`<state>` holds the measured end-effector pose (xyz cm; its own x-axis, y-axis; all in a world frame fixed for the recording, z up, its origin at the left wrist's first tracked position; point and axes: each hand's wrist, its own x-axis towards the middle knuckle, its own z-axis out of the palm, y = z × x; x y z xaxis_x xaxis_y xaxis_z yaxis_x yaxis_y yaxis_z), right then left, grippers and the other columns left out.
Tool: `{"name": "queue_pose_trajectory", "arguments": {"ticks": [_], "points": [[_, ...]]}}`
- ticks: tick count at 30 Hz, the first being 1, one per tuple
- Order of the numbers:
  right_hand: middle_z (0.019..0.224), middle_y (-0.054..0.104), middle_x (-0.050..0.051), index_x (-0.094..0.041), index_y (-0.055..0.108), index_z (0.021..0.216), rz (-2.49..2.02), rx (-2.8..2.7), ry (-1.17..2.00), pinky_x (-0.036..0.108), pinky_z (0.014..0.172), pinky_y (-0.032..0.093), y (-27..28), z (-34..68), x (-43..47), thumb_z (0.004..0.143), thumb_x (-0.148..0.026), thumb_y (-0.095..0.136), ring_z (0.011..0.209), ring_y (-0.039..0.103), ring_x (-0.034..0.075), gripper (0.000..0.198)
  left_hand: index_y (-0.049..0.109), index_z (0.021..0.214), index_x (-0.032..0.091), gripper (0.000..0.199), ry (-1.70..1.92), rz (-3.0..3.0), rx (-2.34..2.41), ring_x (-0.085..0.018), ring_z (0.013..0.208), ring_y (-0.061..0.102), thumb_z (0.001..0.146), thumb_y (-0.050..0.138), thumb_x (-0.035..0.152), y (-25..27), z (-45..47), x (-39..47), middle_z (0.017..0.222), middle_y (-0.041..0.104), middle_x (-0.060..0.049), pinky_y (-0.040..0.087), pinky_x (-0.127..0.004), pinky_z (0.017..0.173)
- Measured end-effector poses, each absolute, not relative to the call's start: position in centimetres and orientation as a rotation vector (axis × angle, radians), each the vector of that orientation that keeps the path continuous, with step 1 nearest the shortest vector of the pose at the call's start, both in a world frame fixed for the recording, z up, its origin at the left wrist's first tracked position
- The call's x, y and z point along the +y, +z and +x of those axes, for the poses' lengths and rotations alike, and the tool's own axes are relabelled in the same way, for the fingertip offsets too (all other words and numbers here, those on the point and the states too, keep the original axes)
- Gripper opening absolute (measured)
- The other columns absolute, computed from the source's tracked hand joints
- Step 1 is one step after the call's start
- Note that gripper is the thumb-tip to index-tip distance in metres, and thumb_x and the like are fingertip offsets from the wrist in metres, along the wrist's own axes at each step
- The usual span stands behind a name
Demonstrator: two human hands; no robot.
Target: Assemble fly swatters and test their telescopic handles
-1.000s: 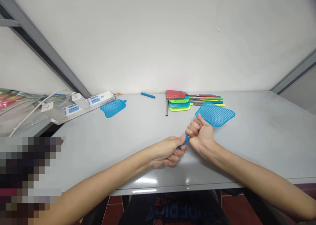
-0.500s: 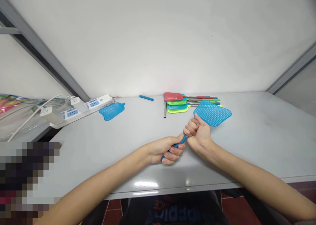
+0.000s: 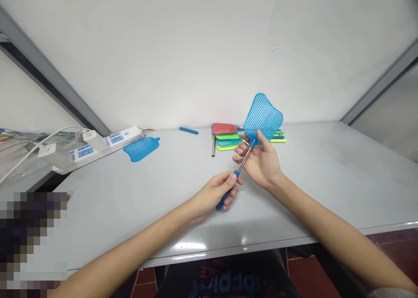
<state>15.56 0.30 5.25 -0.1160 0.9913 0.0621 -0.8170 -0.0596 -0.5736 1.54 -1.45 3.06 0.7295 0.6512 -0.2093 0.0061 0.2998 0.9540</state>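
Observation:
A blue fly swatter (image 3: 263,114) with a short metal shaft slants up over the table. My left hand (image 3: 224,191) is wrapped round its blue handle, thumb on top near the handle's upper end. Behind the shaft is my right hand (image 3: 261,160), palm turned up and fingers apart; its thumb tip is by the base of the mesh head. Whether the right hand touches the shaft is hard to tell. Beyond it lies a pile of fly swatters in red (image 3: 224,128), green and blue, partly covered by the held one.
At the left lie a loose blue swatter head (image 3: 143,149) and a white power strip (image 3: 98,149) with plugs and cables. A loose blue handle (image 3: 188,130) and a metal tube (image 3: 213,147) are near the back wall. A pixelated patch covers the lower left.
My right hand has loosened from its fist round the shaft and its fingers have spread. The swatter's head has tilted up and to the left. My left hand still grips the handle.

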Motion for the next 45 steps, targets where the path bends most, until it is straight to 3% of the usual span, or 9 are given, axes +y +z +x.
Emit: {"name": "queue_pose_trajectory", "arguments": {"ticks": [5,10,16,23,35,40,45], "points": [[0.053,0.035,-0.004,-0.015,0.048,0.063,-0.296,-0.476,1.639,0.018,0.045,0.035,5.0,15.7,0.3,0.075,-0.042,0.043,0.046,0.036,0.006,0.030,0.041,0.076,0.016,0.027,0.505,1.405,0.776,-0.003,0.041,0.028,0.077,0.035,0.043,2.3,1.5,-1.5,0.057,0.033,0.006,0.024,-0.017,0.039],[0.044,0.023,-0.005,-0.016,0.024,0.044,-0.251,-0.527,1.814,0.018,0.038,0.027,5.1,15.9,-0.2,0.076,-0.045,0.040,0.038,0.024,0.006,0.046,0.036,0.063,0.016,0.037,0.472,1.458,0.815,-0.004,0.043,0.025,0.077,0.027,0.049,2.7,1.1,-1.7,0.053,0.030,0.006,0.021,-0.017,0.039],[0.040,0.012,-0.007,-0.017,0.017,0.046,-0.265,-0.500,1.837,0.019,0.033,0.015,5.3,15.6,-0.6,0.078,-0.047,0.035,0.034,0.011,0.006,0.047,0.031,0.059,0.018,0.039,0.376,1.355,0.833,-0.004,0.039,0.019,0.075,0.028,0.053,3.9,1.2,-2.8,0.048,0.023,0.007,0.016,-0.017,0.035],[0.038,0.005,-0.009,-0.018,0.017,0.047,-0.295,-0.274,1.751,0.019,0.030,0.004,5.0,14.8,-1.6,0.079,-0.032,0.039,0.032,0.002,0.006,0.041,0.031,0.063,0.019,0.036,0.247,0.939,0.701,-0.002,0.032,0.007,0.075,0.030,0.053,5.2,1.5,-4.2,0.045,0.018,0.009,0.004,-0.015,0.028],[0.039,0.005,-0.010,-0.019,0.014,0.049,-0.228,-0.245,1.716,0.018,0.029,0.005,6.4,15.0,-2.3,0.079,-0.029,0.037,0.032,0.000,0.005,0.040,0.031,0.061,0.017,0.029,0.093,0.311,0.361,-0.002,0.031,-0.004,0.082,0.029,0.037,6.1,1.3,-3.5,0.043,0.009,0.009,-0.002,-0.013,0.024],[0.038,0.005,-0.010,-0.019,0.014,0.048,-0.215,-0.259,1.709,0.018,0.029,0.004,6.3,15.1,-2.3,0.078,-0.029,0.040,0.032,0.001,0.005,0.041,0.030,0.060,0.018,0.029,0.060,0.338,0.388,-0.002,0.033,-0.007,0.081,0.032,0.037,5.9,1.3,-3.1,0.045,0.006,0.009,-0.006,-0.013,0.026],[0.037,0.007,-0.010,-0.019,0.014,0.049,-0.392,-0.184,1.649,0.020,0.030,0.005,4.7,14.7,-1.2,0.077,-0.030,0.042,0.033,0.002,0.006,0.041,0.033,0.062,0.018,0.031,0.017,0.570,0.515,-0.003,0.032,0.000,0.079,0.030,0.043,5.1,1.0,-1.6,0.044,0.013,0.009,0.001,-0.014,0.026]]}}
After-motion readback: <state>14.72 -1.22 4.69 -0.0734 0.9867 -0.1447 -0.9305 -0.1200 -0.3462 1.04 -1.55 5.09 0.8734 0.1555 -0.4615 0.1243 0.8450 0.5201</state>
